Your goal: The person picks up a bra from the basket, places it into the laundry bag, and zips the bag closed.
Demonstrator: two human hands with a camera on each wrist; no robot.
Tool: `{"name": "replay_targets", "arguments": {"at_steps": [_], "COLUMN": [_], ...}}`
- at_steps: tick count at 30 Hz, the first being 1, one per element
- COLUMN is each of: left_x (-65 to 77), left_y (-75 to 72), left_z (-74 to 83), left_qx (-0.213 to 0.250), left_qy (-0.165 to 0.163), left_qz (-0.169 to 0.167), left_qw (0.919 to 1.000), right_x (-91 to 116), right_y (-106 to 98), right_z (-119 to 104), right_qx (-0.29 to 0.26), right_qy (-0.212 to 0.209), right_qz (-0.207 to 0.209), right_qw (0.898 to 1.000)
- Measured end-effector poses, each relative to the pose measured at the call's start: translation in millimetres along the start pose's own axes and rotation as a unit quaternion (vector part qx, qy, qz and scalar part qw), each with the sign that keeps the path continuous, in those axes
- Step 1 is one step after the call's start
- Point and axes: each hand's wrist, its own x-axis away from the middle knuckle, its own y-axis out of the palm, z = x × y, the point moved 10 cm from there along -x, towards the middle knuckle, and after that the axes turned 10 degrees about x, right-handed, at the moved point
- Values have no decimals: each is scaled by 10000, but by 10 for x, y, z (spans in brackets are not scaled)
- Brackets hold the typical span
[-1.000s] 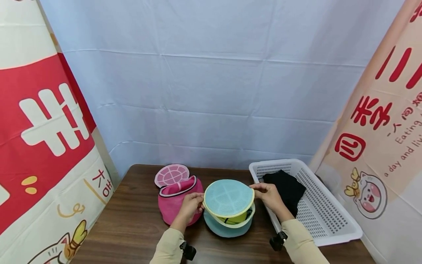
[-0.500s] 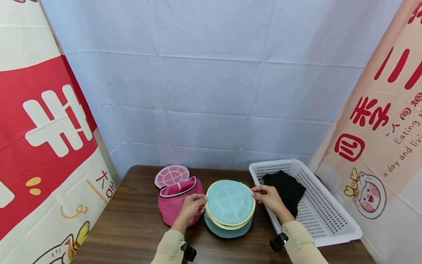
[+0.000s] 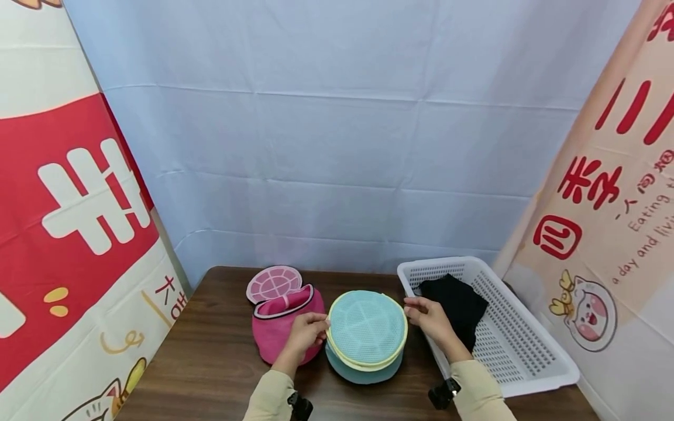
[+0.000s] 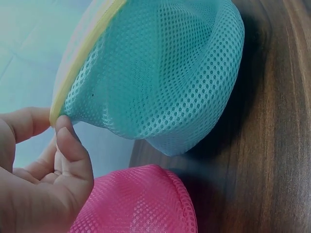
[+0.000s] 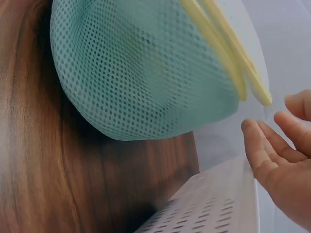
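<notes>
A teal mesh laundry bag point(image 3: 363, 374) with yellow piping stands on the table, its round lid point(image 3: 367, 326) lying over the opening. My left hand point(image 3: 306, 334) pinches the yellow rim between thumb and forefinger, seen closely in the left wrist view beside the mesh wall point(image 4: 160, 73). On the other side, my right hand point(image 3: 429, 318) is just apart from the rim, fingers loosely bent and holding nothing. The right wrist view shows a gap between its fingertips point(image 5: 250, 127) and the two yellow edges point(image 5: 257, 87), which stand slightly apart. The bag's inside is hidden.
A pink mesh bag point(image 3: 274, 339) with its lid point(image 3: 274, 284) flipped back stands left of the teal one, close to my left forearm. At right is a white perforated basket point(image 3: 526, 351) holding black cloth point(image 3: 457, 307). Curtains hang behind and at both sides.
The teal lid has come down over the opening, covering the yellow-green thing that showed inside. My right hand has let go of the rim, while the left keeps its pinch.
</notes>
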Motion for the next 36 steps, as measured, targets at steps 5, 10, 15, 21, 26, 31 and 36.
{"name": "replay_targets", "arguments": {"at_steps": [5,10,15,21,26,31,36], "left_x": [3,-3,6,12,-4,-10,-6], "left_y": [-21,-22,-10,1,-2,7,9], "left_z": [13,17,8,12,-12,-57,-33], "left_qx": [-69,-38,-40,-40,-17,-20,21], "left_qy": [53,70,46,33,23,-24,-13], "left_qz": [55,53,25,-18,0,-69,-63], "left_qw": [9999,10000,10000,10000,10000,10000,10000], "right_x": [-85,-244,-345,-418,-463,-476,-505], "right_y": [146,261,348,421,493,488,482], "right_z": [-13,11,42,74,103,185,229], "right_qx": [188,417,242,-86,-460,-453,-301], "right_qy": [90,208,315,352,394,624,714], "right_qz": [-312,-504,-755,-1087,-1308,-1152,-1086], "right_qw": [9993,9976,9964,9934,9896,9903,9911]}}
